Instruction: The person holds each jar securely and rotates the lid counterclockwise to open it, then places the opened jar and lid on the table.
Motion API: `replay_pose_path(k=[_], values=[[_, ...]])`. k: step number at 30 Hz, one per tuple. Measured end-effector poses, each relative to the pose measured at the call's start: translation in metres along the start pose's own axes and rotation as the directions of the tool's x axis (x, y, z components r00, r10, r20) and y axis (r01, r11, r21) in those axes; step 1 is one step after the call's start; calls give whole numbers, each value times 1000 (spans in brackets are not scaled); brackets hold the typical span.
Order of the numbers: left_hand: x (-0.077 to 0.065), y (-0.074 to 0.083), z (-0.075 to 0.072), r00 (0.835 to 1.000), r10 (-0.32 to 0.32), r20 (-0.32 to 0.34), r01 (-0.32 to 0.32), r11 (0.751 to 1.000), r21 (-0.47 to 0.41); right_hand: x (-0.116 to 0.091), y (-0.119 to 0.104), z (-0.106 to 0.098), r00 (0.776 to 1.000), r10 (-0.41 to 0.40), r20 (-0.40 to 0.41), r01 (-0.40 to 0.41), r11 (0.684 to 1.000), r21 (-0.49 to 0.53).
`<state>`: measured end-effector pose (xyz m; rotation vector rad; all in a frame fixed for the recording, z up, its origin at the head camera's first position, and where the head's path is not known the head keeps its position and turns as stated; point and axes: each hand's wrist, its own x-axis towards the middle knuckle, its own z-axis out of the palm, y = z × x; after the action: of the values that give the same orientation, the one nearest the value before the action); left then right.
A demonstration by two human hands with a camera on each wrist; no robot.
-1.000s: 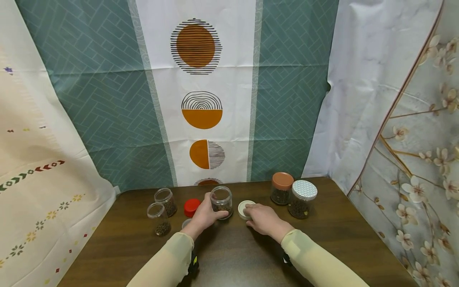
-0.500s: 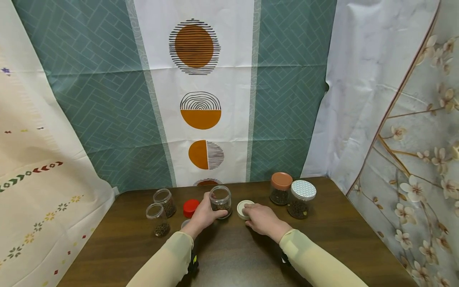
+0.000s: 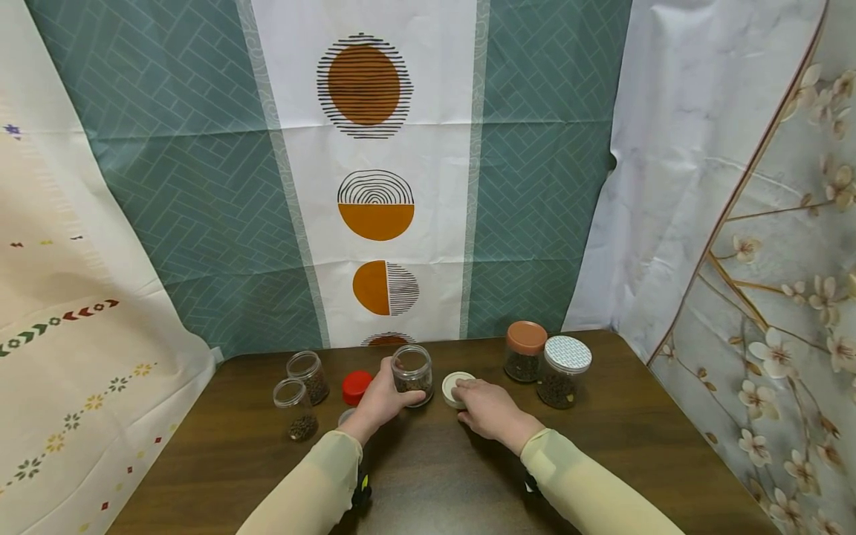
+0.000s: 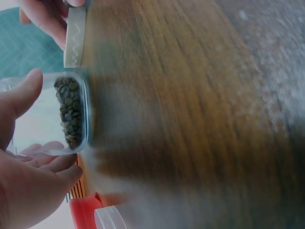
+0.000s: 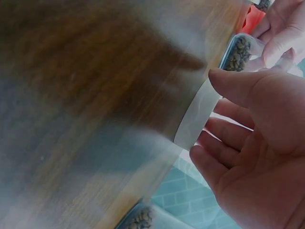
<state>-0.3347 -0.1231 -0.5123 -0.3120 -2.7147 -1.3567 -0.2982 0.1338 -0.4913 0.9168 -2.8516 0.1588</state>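
My left hand (image 3: 384, 405) grips a clear lidless jar (image 3: 412, 381) near the table's back middle, thumb on one side and fingers around the other. Small brown bean-like pieces (image 4: 70, 112) fill its lower part, as the left wrist view shows. To the jar's right, a cream-coloured round lid (image 3: 452, 389) lies flat on the wood. My right hand (image 3: 493, 411) holds this lid by its right side, fingertips over the top. In the right wrist view the lid's pale side wall (image 5: 198, 117) sits between thumb and fingers.
Two open jars, a rear one (image 3: 314, 379) and a front one (image 3: 301, 416), stand at left. A red lid (image 3: 357, 386) and a clear lid (image 3: 345, 416) lie by my left hand. An orange-lidded jar (image 3: 524, 349) and a white-lidded jar (image 3: 565, 371) stand right.
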Motion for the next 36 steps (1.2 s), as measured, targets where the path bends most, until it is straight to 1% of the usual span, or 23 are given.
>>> replay_pose_path(k=[1,3,5,6,9,11,19,22,23,26,27,29,30,33,34,35,36], values=[[-1,4,-1,1000,-6,-1,6,1000,-6,0,0,0,1000,3,3,-3,1000,0],[-2,5,0,1000,-10,-7,10,1000,4,-1,-1,0,1000,8,11,-8,1000,0],[-3,9,-1,999,-36,-9,36,999,2,-1,-1,0,1000,10,13,-10,1000,-1],[-5,15,-2,999,-54,-5,54,999,-2,-1,-1,0,1000,11,15,-11,1000,-3],[-7,20,-1,997,-77,0,77,997,-8,-2,-2,-1,1000,12,11,-11,1000,-9],[-9,25,-3,995,-97,18,98,995,-29,-3,-2,-1,1000,10,9,-10,1000,-12],[-7,24,-2,994,-108,12,109,993,-51,-3,-3,0,1000,-2,-4,2,1000,-13],[-7,23,-3,995,-101,13,102,993,-64,-3,-2,1,1000,3,2,-3,1000,-4],[-6,19,-2,996,-88,13,89,994,-57,-3,-2,1,1000,3,2,-3,1000,-3],[-8,19,-2,998,-57,10,58,995,-77,-2,-1,2,1000,1,-2,-1,1000,-1],[-8,15,-1,999,-34,10,34,997,-76,-2,-1,3,1000,0,-3,0,1000,2],[-9,14,-1,1000,-12,15,14,994,-110,-2,-1,3,1000,-4,-3,4,1000,6],[-11,18,-3,1000,-13,16,15,990,-141,-2,-1,4,1000,-5,-3,5,1000,9],[-13,19,-3,1000,-2,15,5,983,-183,-3,-2,3,1000,0,4,-1,1000,17],[-15,24,-4,1000,-15,13,17,980,-198,-3,-2,3,1000,3,6,-3,1000,20],[-15,24,-3,1000,-14,7,15,982,-187,-3,-2,3,1000,4,7,-5,1000,21],[-14,22,-2,1000,-10,-1,10,987,-158,-3,-2,3,1000,4,7,-4,1000,23]])
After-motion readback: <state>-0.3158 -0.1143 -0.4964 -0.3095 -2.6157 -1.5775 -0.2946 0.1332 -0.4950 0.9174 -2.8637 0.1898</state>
